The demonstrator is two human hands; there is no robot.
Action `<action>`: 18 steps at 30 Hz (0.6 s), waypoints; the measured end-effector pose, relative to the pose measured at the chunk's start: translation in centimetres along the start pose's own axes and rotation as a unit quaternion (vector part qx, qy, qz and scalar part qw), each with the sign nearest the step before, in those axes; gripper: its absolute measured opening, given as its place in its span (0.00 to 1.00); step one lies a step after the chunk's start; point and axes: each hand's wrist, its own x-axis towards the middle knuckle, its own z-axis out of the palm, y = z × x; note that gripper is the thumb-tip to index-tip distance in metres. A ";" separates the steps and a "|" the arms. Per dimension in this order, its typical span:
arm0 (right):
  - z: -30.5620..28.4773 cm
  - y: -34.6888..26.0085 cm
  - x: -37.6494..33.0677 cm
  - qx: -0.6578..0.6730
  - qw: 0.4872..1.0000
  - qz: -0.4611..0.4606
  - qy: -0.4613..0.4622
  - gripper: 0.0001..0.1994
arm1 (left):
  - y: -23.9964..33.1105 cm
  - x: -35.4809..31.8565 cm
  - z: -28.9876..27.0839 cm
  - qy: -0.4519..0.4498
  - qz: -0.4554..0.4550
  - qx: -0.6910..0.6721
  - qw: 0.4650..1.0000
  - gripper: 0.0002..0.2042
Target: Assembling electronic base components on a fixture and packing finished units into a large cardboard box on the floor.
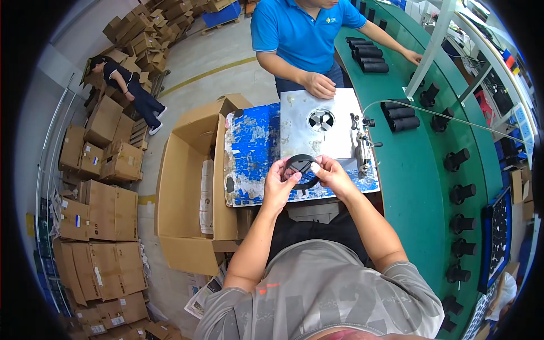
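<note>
Now I see black ring part (301,170) held between both hands above front edge of blue-and-white worn board (252,153) — round, thin rim, spokes crossing inside. Left hand (279,184) fingers grasp its left rim, right hand (333,174) fingers pinch right rim. Metal plate (300,122) with round cutout just beyond.

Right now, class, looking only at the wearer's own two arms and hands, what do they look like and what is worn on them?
Both forearms are bare, entering from the lower edge. The left hand and right hand wear no gloves; no watch or ring shows. Short grey shirt sleeves with dark lettering end above the elbows.
</note>
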 end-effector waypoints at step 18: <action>-6.3 -7.6 10.7 -0.454 0.873 -0.050 0.172 0.35 | -4.5 14.8 6.4 0.015 0.108 0.098 0.989 0.22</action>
